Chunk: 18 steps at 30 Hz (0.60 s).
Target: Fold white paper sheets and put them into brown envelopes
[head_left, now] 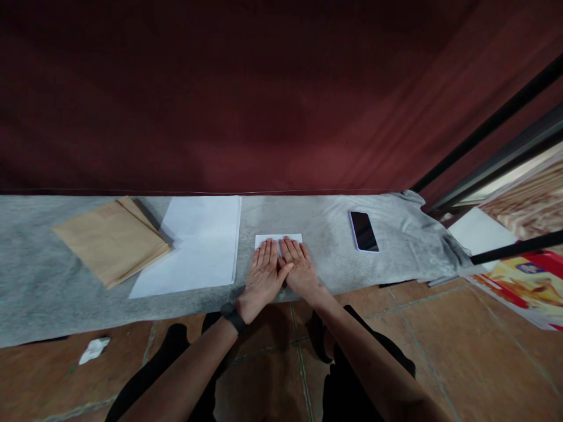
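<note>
A small white sheet of paper (268, 237), possibly folded, lies on the grey cloth near its front edge. Both my hands press flat on it and hide most of it; only its far strip shows. My left hand (264, 272), with a dark band on the wrist, has its fingers stretched out and its thumb pointing over to the other hand. Beside it, touching at the thumb, my right hand (299, 266) rests palm down with fingers extended. Left of my hands sit larger white sheets (202, 240), stacked, with brown paper envelopes (109, 240) partly over them.
A phone (364, 231) with a dark screen lies on the grey cloth (321, 217) to the right. Behind hangs a dark red curtain (264, 117). Dark bars and a printed box (528, 281) stand at the right. A crumpled white scrap (94, 350) lies on the tiled floor.
</note>
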### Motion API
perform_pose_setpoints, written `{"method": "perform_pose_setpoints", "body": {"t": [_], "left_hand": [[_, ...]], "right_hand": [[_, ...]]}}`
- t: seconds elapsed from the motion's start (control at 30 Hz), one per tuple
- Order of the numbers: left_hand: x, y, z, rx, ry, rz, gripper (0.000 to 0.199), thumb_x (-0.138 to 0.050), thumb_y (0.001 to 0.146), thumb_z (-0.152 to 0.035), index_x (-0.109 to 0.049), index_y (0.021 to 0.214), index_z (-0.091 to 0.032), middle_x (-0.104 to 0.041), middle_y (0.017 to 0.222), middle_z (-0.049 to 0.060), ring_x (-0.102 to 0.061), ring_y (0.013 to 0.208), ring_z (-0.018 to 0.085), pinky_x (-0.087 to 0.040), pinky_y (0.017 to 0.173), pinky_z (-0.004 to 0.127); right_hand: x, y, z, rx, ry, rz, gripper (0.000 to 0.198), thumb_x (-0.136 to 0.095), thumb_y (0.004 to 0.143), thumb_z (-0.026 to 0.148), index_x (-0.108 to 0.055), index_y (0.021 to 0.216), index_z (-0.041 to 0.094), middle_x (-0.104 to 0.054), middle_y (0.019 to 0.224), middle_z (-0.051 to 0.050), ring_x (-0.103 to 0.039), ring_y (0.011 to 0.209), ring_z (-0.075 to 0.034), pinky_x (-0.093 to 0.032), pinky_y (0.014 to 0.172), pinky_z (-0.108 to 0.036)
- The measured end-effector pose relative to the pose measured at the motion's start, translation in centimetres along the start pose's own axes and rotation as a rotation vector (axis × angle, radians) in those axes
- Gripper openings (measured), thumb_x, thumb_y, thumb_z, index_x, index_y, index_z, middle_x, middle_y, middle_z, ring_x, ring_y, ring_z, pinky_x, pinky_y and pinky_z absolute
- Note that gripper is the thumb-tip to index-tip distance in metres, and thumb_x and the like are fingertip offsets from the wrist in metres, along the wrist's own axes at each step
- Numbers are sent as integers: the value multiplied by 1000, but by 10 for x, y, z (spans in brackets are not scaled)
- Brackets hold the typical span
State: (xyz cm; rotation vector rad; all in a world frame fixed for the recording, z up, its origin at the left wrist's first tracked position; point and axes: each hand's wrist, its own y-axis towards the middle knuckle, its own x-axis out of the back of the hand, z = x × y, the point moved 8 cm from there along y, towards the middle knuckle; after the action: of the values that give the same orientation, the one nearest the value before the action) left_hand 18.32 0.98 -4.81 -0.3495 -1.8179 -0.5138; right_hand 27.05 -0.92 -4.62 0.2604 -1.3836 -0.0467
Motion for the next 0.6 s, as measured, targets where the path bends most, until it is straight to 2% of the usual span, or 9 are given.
{"method": "perform_pose_setpoints", "body": {"t": [0.37,0.6], "left_hand": [[10,-9,13,37,96,-57,69,-40,99,-43,-33,153,-1,-35,159,24,-31,150,32,-29,121,50],[23,-3,5,43,128,-37,67,-36,100,-41,-39,148,5,-38,156,27,-34,149,34,-23,124,50]], "right_hand": [[9,-12,-42,-172,10,-35,56,-34,106,37,-36,155,10,-37,160,-14,-34,148,-30,-26,121,-52],[23,-4,-44,-228,76,-35,56,-29,107,36,-41,151,3,-36,160,-17,-33,149,-29,-25,123,-49]]}}
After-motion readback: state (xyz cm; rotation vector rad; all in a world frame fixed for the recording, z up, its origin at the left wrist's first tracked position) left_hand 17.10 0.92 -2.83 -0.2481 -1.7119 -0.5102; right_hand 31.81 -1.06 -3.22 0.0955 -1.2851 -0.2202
